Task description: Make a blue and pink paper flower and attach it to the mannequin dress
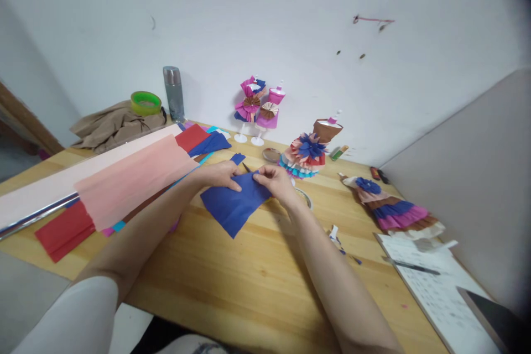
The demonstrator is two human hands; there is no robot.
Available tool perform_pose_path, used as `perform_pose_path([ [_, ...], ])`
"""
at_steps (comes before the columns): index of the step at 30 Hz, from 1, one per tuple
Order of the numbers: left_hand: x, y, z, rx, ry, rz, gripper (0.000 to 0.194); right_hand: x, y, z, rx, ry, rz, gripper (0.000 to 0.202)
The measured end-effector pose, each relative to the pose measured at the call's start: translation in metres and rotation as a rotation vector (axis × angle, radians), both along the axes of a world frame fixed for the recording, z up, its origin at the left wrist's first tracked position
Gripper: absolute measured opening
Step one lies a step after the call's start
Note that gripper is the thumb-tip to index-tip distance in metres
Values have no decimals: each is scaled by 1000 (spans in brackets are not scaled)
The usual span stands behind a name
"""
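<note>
Both hands hold a piece of dark blue crepe paper [235, 207] above the wooden table. My left hand [222, 175] grips its upper left part, thumb lying on top. At the upper right edge, my right hand [274, 181] pinches the paper between thumb and fingers. The sheet hangs toward me with one corner pointing down. Just behind it a dark pointed tip [246, 167] shows between the hands; the rest of that object is hidden. A small blue scrap [238, 159] lies beyond my left hand.
Crepe paper sheets in pink [136, 177] and red [66, 232] lie at left. Small dress forms in paper dresses [327, 130] stand toward the wall. Green tape [146, 103] and a flask [173, 94] are at back left. A paper dress [394, 210] and a notebook [418, 282] lie at right.
</note>
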State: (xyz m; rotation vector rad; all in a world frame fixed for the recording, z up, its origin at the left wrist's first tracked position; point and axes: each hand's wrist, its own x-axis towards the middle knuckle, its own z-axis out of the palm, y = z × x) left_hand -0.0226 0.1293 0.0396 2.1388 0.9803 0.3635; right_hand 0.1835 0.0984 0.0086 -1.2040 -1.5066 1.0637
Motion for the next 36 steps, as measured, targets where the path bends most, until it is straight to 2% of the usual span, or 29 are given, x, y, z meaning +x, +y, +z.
perform_pose_path([
  [5,-22,8,18,54,-47,39,19,8,3,3,82,58,-122,23],
  [9,-27,8,30,129,-136,143,20,7,1,14,85,133,-154,27],
  [12,-23,-3,42,334,-221,239,18,6,-7,27,110,193,-190,27],
  [15,-20,-26,46,631,-184,236,19,9,-25,32,154,242,-199,25],
  [17,-22,-45,36,749,-114,173,26,12,-42,24,192,255,-172,24],
  [19,-25,-61,15,781,-53,71,30,15,-60,7,191,184,-127,23],
  [22,-27,-74,-24,700,44,-28,27,19,-80,-24,160,-13,-73,22],
  [23,-27,-75,-36,663,66,-25,26,20,-84,-32,150,-51,-65,21],
  [26,-26,-77,-59,562,124,-21,17,21,-90,-47,141,-149,-58,17],
  [30,-27,-81,-66,552,164,-95,17,23,-92,-50,215,-340,-36,5],
  [33,-28,-86,-62,574,164,-122,21,22,-96,-51,379,-538,14,14],
  [36,-29,-92,-57,581,162,-128,26,19,-100,-53,481,-604,53,13],
])
